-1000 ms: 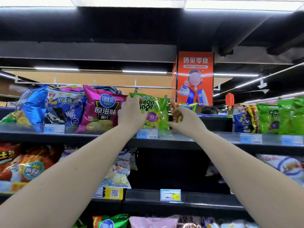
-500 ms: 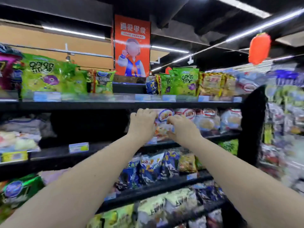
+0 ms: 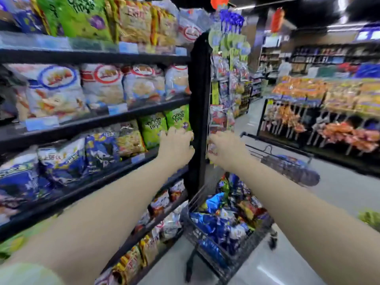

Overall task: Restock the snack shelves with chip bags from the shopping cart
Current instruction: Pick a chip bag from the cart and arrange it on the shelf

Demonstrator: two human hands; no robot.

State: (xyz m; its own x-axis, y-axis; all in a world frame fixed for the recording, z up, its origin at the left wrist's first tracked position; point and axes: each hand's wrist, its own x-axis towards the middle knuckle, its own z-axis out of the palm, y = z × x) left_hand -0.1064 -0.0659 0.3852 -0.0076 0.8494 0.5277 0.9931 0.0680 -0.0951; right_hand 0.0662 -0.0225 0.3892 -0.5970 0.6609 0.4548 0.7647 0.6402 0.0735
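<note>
Noted heavy motion blur over the whole view; could not read the price tags or most of the printing.

Found the left hand [image 3: 176,148] raised before the green onion-ring bags [image 3: 153,128] at the right end of the snack shelves [image 3: 92,122]. Seen only from the back, knuckles towards the camera, fingers bent, palm hidden. Cannot tell whether anything is gripped, nor whether the fingers touch a bag or merely stand in front of it.

Found the right hand [image 3: 224,151] at like height, just past the black upright post [image 3: 198,99], in front of the hanging packets [image 3: 220,118] on the end of the unit. Again seen from the back with fingers bent and palm out of sight; cannot tell whether it is empty or holding something.

Located the shopping cart [image 3: 194,233] on the floor [image 3: 339,192] at the end of the shelving, below the right forearm, which covers part of it. Recorded chip bags [image 3: 205,223] heaped inside, mostly blue, with individual packs hard to separate.

Observed a low display of orange packets [image 3: 329,93] across the aisle, too smeared to identify. Noted a pale sleeve [image 3: 26,274] cut off at the lower left corner.
</note>
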